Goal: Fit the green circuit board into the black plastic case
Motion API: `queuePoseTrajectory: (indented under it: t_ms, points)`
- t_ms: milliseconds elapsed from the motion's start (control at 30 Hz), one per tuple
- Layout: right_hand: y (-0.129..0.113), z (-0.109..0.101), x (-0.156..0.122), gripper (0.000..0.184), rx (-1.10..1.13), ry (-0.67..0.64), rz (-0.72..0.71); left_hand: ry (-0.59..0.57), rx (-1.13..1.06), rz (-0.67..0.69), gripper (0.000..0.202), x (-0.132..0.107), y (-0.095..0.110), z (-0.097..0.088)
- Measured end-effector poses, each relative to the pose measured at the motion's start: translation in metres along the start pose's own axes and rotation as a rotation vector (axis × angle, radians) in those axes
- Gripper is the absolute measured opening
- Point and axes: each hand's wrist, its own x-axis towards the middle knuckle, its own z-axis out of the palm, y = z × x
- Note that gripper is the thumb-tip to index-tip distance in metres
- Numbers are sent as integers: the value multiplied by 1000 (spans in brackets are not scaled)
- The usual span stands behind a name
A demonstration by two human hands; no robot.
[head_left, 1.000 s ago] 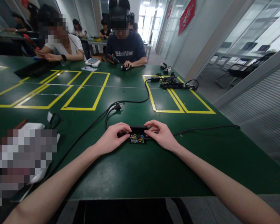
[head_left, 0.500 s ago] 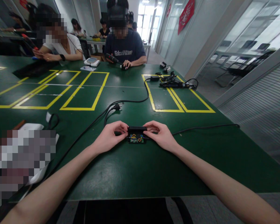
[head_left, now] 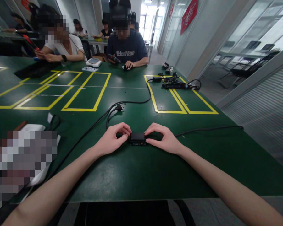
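A black power adapter cover (head_left: pixel 138 136) lies over an opened adapter base, its front edge tilted slightly up. Under that edge a strip of the circuit board (head_left: pixel 141 143) shows. My left hand (head_left: pixel 114 138) pinches the cover's left end between thumb and fingers. At the opposite end, my right hand (head_left: pixel 163 138) grips with the fingertips above and the thumb at the side. Black cables leave the adapter on both sides, partly hidden behind my hands. Most of the board is hidden beneath the cover.
A black plug (head_left: pixel 118 107) on a cord lies beyond my left hand. Tangled cables and adapters (head_left: pixel 176 84) sit at the far right of the green table (head_left: pixel 169 182). A blurred-out white object (head_left: pixel 25 166) is at left. Two people work across the table.
Both hands have tipped the cover from standing upright behind the board down over it. The board, plainly visible before, is now mostly hidden. The right fingers have spread somewhat.
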Motion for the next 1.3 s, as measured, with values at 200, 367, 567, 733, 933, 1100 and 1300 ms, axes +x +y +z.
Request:
queuePoseTrajectory:
  t_ms: [200,367,567,733,933,1100,1300]
  points:
    - [2,0,-1,8,-52,-33,-66,-65,185,197,28,-3,-2,3]
    - [3,0,-2,25,-125,-118,-76,-77,313,210,32,-3,-9,8]
    - [5,2,-3,38,-364,-168,-144,-71,413,198,28,-2,-5,12]
    - [2,7,-3,33,-469,-171,-231,-127,636,219,35,1,-1,22]
    - [-2,6,-1,29,-536,-261,-209,-199,738,286,22,2,0,23]
    - [-4,5,-2,25,-552,-294,-215,-231,723,306,20,1,4,22]
    - [-9,3,-3,26,-578,-287,-215,-226,704,353,29,3,4,20]
